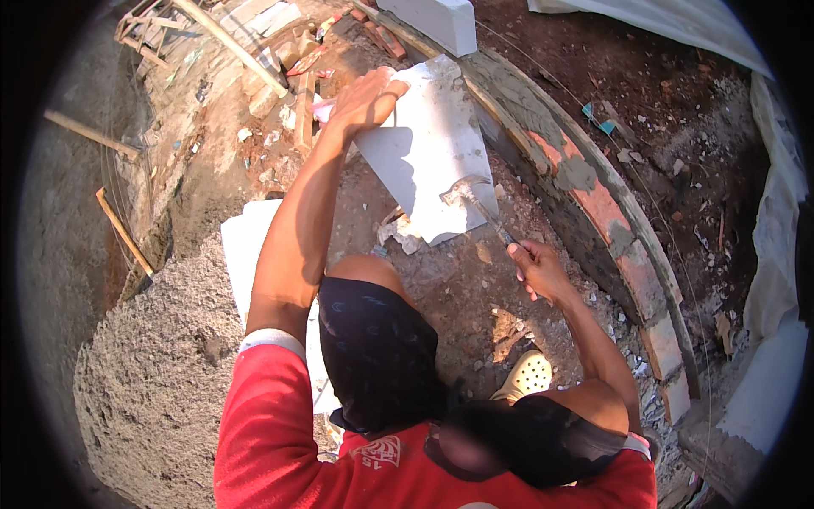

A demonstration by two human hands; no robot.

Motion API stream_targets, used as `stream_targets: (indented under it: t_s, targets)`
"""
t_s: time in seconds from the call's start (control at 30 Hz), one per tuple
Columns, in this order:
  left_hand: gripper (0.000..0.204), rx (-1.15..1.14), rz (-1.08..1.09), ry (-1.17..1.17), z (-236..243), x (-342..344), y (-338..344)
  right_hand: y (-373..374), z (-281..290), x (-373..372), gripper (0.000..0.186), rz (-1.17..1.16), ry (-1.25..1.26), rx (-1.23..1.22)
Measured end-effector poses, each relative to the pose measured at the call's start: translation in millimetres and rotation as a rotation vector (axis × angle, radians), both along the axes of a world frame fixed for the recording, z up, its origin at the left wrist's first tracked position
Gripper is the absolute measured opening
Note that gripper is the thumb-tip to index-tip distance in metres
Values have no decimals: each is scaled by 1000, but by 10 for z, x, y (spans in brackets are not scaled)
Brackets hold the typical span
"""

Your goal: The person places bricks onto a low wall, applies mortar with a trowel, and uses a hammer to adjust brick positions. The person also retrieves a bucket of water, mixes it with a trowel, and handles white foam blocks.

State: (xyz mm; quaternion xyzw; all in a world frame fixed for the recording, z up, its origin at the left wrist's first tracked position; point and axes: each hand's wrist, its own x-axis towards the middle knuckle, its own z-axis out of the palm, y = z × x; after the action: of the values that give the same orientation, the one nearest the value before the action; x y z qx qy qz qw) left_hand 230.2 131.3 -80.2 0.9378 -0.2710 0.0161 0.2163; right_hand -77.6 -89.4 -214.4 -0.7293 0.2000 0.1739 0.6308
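A white lightweight block [441,140] with a tapering, angled shape stands tilted in front of me on the dirt. My left hand [366,100] is closed over its upper left edge; the fingertips are partly hidden. In my right hand [539,270] is the handle of a hammer [493,219]. Its metal head lies against or just above the lower right part of the block's face; I cannot tell whether it touches. Crumbled white fragments [400,232] lie at the block's lower left corner.
A low curved brick wall [606,208] with grey mortar runs along the right. Another white block [437,24] sits at its far end. A rough grey sand heap [157,365] lies left, beside white slabs [246,246]. Wooden sticks [233,47] and brick pieces [386,38] lie farther off.
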Motion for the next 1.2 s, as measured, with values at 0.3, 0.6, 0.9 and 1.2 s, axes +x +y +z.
stream_targets:
  t_s: [0.3, 0.6, 0.9, 1.2]
  targets:
    - [56, 144, -211, -255, -214, 224, 88, -159, 247, 386, 43, -114, -273, 91]
    - [62, 98, -26, 36, 9, 40, 76, -77, -199, -240, 51, -50, 23, -126]
    - [49, -113, -121, 155, -12, 81, 253, 11, -213, -176, 50, 39, -102, -122]
    - [35, -202, -227, 210, -101, 268, 319, 159, -761, -532, 46, -180, -294, 292]
